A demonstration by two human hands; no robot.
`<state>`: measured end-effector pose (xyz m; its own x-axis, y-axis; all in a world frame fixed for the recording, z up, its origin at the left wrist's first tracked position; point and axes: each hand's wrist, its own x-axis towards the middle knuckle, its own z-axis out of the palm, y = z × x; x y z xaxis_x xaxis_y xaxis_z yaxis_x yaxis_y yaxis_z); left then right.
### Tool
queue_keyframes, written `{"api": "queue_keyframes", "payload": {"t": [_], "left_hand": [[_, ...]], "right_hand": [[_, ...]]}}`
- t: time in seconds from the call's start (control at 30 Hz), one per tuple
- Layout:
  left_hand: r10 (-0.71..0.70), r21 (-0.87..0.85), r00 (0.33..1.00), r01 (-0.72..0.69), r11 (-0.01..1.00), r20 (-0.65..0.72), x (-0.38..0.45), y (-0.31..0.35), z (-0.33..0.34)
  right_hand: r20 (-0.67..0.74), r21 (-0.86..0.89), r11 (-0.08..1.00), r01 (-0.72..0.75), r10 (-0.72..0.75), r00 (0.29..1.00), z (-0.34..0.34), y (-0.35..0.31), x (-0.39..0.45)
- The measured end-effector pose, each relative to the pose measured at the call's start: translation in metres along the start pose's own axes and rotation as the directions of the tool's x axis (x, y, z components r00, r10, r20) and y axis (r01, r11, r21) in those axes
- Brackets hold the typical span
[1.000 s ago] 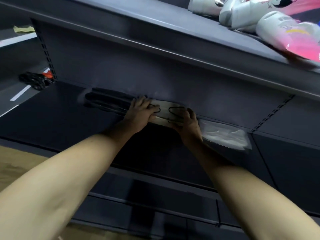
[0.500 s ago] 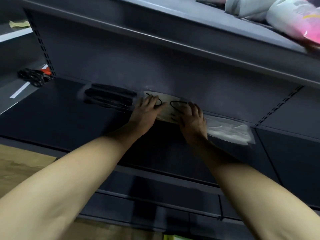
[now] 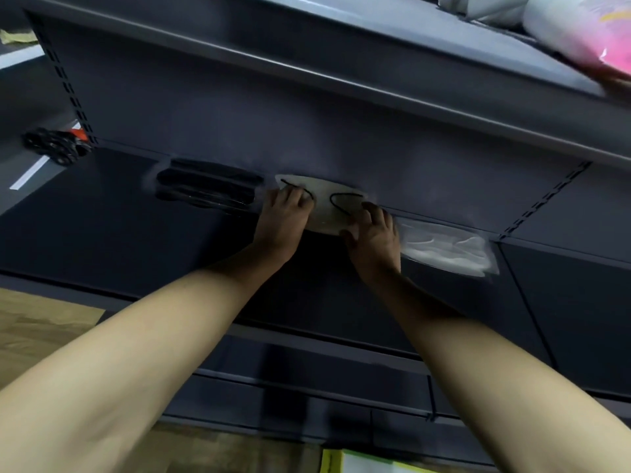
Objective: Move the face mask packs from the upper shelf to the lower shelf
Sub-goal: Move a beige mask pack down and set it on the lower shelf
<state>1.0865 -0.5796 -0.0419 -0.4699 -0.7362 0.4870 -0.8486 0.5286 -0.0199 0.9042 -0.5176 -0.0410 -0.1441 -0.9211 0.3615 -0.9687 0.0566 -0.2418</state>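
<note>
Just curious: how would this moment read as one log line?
stage: placing | left hand and right hand: resting on beige mask pack | place: lower shelf

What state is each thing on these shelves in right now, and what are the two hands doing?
Beige mask pack: flat on the lower shelf, against the back panel, under both hands.
Left hand: fingers on the pack's left end.
Right hand: fingers on its right end.
Black mask pack: lying left of the beige one.
White mask pack: lying to its right.
Pink-and-white packs: piled on the upper shelf.
</note>
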Motion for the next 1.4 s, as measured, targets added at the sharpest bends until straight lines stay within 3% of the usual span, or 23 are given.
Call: {"api": "queue_keyframes", "payload": {"t": [0.37, 0.67, 0.9, 1.13, 1.4], "left_hand": [[-0.078, -0.006, 0.976, 0.081, 0.997, 0.205, -0.059, 0.032, -0.022], [0.114, -0.202, 0.918, -0.038, 0.979, 0.38, -0.099, 0.107, -0.074], [0.124, -0.063, 0.823, -0.106, 0.992, 0.554, -0.13, 0.228, -0.137], [0.33, -0.13, 0.754, -0.314, 0.941, 0.568, -0.174, 0.385, -0.181], [0.551, -0.229, 0.652, -0.516, 0.826, 0.52, -0.203, 0.551, -0.213]], "right_hand": [[0.09, 0.046, 0.997, 0.06, -0.064, 0.994, -0.012, -0.016, -0.062], [0.169, 0.124, 0.992, -0.007, -0.015, 0.985, -0.073, 0.011, -0.143], [0.188, 0.003, 0.992, -0.129, 0.126, 0.974, -0.158, 0.1, -0.252], [0.144, -0.079, 0.927, -0.368, 0.376, 0.915, -0.24, 0.202, -0.395], [0.047, -0.111, 0.775, -0.622, 0.63, 0.775, -0.318, 0.29, -0.532]]}}
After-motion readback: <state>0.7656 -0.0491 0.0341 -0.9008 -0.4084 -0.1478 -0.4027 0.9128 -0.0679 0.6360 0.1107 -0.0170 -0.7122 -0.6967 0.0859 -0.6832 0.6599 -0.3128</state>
